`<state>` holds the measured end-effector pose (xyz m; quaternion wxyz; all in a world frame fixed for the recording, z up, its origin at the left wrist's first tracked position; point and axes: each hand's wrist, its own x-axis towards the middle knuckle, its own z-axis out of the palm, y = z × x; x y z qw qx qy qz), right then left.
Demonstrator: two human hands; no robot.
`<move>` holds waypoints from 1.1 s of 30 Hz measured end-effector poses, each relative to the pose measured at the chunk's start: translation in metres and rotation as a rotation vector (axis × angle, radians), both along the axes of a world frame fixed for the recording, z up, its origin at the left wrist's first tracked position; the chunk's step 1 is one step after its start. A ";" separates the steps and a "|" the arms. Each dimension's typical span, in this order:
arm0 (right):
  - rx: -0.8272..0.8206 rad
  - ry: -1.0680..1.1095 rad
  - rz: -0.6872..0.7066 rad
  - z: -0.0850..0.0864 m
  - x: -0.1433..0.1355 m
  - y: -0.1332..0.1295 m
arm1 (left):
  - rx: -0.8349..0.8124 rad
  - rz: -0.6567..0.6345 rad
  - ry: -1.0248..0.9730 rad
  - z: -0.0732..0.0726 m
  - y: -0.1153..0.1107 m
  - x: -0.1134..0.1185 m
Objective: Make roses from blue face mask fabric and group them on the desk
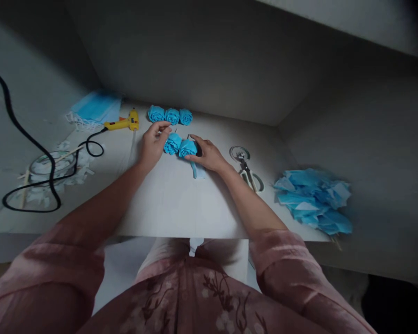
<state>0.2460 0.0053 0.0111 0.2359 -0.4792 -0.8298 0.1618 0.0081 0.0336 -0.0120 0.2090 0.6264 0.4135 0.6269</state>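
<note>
Two crinkled blue roses lie side by side on the white work surface, close to my hands. My left hand (155,143) has its thumb and fingers bent together at the upper left edge of the left rose (173,144). Around the right rose (187,148) curl the thumb and fingers of my right hand (209,154). Thin dark points stick up behind both flowers. Below the right one lies a small light-blue strip (198,171). Just behind them, three more blue roses (172,116) stand in a row.
A yellow glue gun (123,122) with a black cord lies at the left, near a stack of blue face masks (96,107). Scissors (249,174) and a roll of tape (239,153) are right. Crumpled blue pieces (313,199) pile up far right. White scraps (38,197) and sticks lie left.
</note>
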 end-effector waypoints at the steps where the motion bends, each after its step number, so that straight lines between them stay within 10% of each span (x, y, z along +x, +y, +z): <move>1: 0.000 -0.013 0.002 -0.001 -0.003 0.000 | 0.016 -0.002 0.067 -0.001 0.000 0.000; 13: -0.234 0.770 -0.087 -0.012 -0.003 0.027 | 0.040 0.007 0.205 -0.004 0.001 -0.007; 24: -0.230 0.724 0.201 0.021 -0.023 0.000 | 0.203 -0.037 0.367 0.017 -0.023 0.010; 33: -0.317 0.839 0.044 0.023 -0.032 -0.001 | 0.191 -0.234 0.114 0.009 -0.020 0.013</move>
